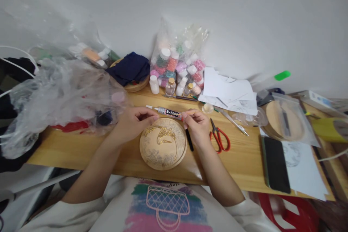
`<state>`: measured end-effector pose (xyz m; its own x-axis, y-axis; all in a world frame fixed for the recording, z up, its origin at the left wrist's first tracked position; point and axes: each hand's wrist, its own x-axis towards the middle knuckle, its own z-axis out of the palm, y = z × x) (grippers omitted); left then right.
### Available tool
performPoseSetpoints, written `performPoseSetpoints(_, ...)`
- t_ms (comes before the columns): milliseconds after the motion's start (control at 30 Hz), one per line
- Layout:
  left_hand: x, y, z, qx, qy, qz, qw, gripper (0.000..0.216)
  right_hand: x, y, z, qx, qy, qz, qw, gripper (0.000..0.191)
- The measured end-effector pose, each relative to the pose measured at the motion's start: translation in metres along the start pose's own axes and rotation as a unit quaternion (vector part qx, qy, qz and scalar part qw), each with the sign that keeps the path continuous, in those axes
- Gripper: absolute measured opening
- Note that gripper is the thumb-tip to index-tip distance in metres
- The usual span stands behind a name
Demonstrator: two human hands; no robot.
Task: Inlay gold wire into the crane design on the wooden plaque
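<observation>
A round wooden disc (pixel 164 154) lies before me, with a crane drawn on it and gold wire (pixel 162 130) following the bird's outline. At its upper left rim is my left hand (pixel 138 121), thumb and forefinger pinched together; whatever is between them is too small to make out. My right hand (pixel 197 125) is by the upper right rim, its fingertips closed in a pinch beside the red end of a B-7000 glue tube (pixel 170 112). I cannot tell what these fingers hold. Behind the disc, the tube stretches between both hands. A black pen-like tool (pixel 189 140) is partly under my right hand.
Red-handled pliers (pixel 220 139) and a silver craft knife (pixel 233 122) lie to the right. A black phone (pixel 276 165) sits farther right on paper. Small bottles (pixel 170 87) and bagged jars (pixel 176 61) stand at the back. Crumpled plastic bags (pixel 67 94) cover the left side.
</observation>
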<state>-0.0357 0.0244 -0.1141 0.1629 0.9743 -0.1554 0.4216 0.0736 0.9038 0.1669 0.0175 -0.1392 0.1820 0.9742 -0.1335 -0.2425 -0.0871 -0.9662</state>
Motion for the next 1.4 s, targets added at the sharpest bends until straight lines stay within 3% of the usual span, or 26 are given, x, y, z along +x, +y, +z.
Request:
performPoseSetpoints(800, -0.001, 0.01, 0.009, -0.025, -0.01, 0.0, 1.0, 0.019, 0.0, 0.001, -0.001, -0.032, 0.018, -0.02, 0.999, 0.026)
performPoseSetpoints(1400, -0.003, 0.013, 0.012, -0.025, 0.001, -0.013, 1.0, 0.022, -0.001, -0.001, -0.002, -0.056, -0.012, -0.022, 0.998, 0.025)
